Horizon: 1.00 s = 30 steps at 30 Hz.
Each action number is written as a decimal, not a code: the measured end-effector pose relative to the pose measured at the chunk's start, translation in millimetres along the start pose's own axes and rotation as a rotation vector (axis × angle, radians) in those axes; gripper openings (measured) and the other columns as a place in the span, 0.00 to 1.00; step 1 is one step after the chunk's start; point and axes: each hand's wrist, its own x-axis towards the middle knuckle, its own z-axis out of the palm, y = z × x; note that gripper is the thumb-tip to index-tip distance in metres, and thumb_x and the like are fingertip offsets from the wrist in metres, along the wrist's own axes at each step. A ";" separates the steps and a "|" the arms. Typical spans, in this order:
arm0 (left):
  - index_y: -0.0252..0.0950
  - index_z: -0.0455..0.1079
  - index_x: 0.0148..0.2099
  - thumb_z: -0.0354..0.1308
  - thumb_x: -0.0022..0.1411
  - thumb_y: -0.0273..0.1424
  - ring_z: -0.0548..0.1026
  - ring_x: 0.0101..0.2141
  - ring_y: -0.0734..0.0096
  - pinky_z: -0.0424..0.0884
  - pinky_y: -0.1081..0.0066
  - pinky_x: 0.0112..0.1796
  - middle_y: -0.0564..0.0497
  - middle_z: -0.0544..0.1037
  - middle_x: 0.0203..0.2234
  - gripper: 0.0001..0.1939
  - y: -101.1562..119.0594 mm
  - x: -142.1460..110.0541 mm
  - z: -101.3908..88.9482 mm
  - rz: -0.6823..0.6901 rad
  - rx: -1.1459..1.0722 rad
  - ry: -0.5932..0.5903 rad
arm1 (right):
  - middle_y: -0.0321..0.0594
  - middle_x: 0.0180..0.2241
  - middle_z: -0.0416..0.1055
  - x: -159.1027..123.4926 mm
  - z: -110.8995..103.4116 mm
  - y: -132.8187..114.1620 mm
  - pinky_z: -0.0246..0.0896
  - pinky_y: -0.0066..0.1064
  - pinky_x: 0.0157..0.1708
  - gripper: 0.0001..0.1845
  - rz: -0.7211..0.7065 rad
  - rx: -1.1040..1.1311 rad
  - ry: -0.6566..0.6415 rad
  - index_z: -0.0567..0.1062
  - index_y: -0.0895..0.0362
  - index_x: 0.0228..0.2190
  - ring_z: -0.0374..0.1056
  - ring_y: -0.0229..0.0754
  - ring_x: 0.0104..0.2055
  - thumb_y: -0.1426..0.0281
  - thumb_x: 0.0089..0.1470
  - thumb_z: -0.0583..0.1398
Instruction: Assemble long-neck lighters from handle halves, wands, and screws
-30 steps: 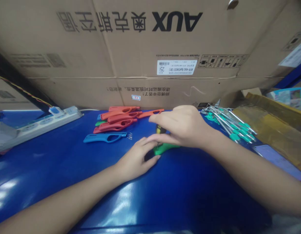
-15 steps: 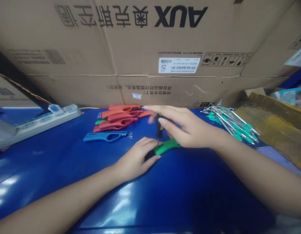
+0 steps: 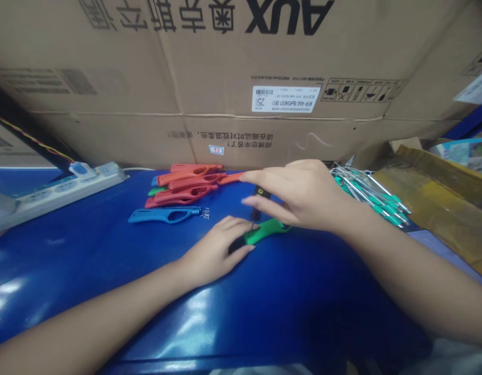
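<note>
On the blue table lies a green lighter casing, held down by my left hand with fingers and thumb closed at its left end. In my right hand is a small screwdriver with a black handle, its fingers about the handle. The shaft stands nearly upright, and its tip meets the green casing near my left fingertips. My right hand hides part of the handle. A blue lighter casing lies to the left, beside a few small screws.
Behind the blue casing is a pile of red and orange lighter casings. Metal rods with green parts lie at the right, near a phone-like slab and a taped carton. A power strip is at the left; a large cardboard box stands behind.
My right fingers have loosened and shifted around the screwdriver handle, uncovering more of its shaft and the green casing. My left hand stays on the casing. The view has tilted slightly.
</note>
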 end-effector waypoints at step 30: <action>0.38 0.71 0.57 0.59 0.70 0.31 0.74 0.53 0.58 0.71 0.55 0.56 0.44 0.78 0.51 0.14 0.3 -0.2 -1.1 0.012 -0.015 0.012 | 0.41 0.37 0.80 0.2 17.4 -4.3 0.63 0.31 0.34 0.18 -0.029 -0.027 0.181 0.79 0.57 0.47 0.73 0.40 0.34 0.64 0.69 0.51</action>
